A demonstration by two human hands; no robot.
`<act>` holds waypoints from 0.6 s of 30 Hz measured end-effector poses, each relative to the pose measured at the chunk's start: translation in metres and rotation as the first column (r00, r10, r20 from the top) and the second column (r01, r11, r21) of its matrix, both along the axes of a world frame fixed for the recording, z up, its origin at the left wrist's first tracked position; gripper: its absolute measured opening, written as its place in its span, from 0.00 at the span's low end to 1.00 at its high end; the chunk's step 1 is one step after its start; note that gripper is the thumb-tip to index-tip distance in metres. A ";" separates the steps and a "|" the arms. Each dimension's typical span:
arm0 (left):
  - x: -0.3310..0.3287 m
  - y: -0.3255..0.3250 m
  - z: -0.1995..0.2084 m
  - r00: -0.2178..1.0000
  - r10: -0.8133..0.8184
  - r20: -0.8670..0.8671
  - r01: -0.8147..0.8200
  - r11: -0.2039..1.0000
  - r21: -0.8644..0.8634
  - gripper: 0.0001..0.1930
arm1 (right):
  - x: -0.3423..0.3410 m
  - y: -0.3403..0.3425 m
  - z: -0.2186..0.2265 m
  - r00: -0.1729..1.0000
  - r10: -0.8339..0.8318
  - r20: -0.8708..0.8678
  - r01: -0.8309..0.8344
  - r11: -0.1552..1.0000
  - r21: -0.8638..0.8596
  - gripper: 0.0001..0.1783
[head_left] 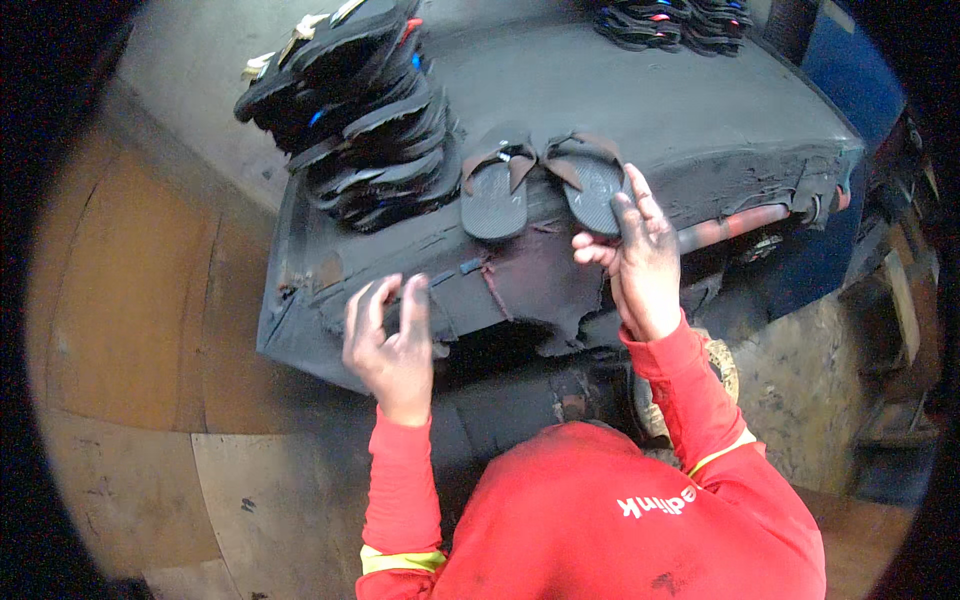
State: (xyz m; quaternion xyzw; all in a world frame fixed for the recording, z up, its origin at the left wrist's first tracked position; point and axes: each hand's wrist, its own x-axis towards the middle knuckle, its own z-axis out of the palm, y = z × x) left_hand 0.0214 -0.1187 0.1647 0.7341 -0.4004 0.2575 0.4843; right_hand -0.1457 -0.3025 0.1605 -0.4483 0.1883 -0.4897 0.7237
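Observation:
Two dark flip-flops with brown straps lie side by side near the front edge of the black-covered table [640, 95]. My right hand [640, 245] is raised at the right flip-flop [597, 185], its fingers stretched out and overlapping that sole's right side in the view; I cannot tell whether they touch it. The left flip-flop [497, 205] lies apart from both hands. Lower and to the left, my left hand [392, 335] hovers by the table's front edge with fingers apart and curled a little, holding nothing.
A tall, uneven stack of dark flip-flops [380, 150] stands at the table's left. More stacked flip-flops [670, 25] sit at the far right. The table's front edge has a torn covering and a reddish bar [735, 228]. Wooden boards [130, 300] stand at the left.

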 end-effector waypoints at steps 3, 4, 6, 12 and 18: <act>-0.006 -0.021 0.003 0.959 0.005 0.283 -0.058 0.982 0.182 0.30 | 0.001 -0.004 -0.001 0.995 0.073 0.069 -0.076 0.996 0.037 0.34; -0.010 -0.031 0.003 0.974 -0.004 0.226 -0.047 0.974 0.221 0.34 | -0.001 -0.006 -0.001 0.991 0.094 0.095 -0.101 0.993 0.066 0.33; -0.017 -0.051 0.006 0.996 -0.022 -0.090 0.052 0.936 0.348 0.40 | -0.008 -0.008 0.000 0.971 0.179 0.159 -0.194 0.977 0.085 0.32; -0.022 -0.087 0.007 0.349 -0.509 -0.787 0.329 0.853 -0.405 0.27 | -0.022 -0.002 0.000 0.957 0.203 0.209 -0.210 0.978 0.013 0.29; -0.031 -0.040 -0.004 0.576 -0.441 -0.688 0.307 0.897 -0.318 0.17 | -0.036 0.004 0.002 0.966 0.142 0.216 -0.137 0.990 -0.034 0.31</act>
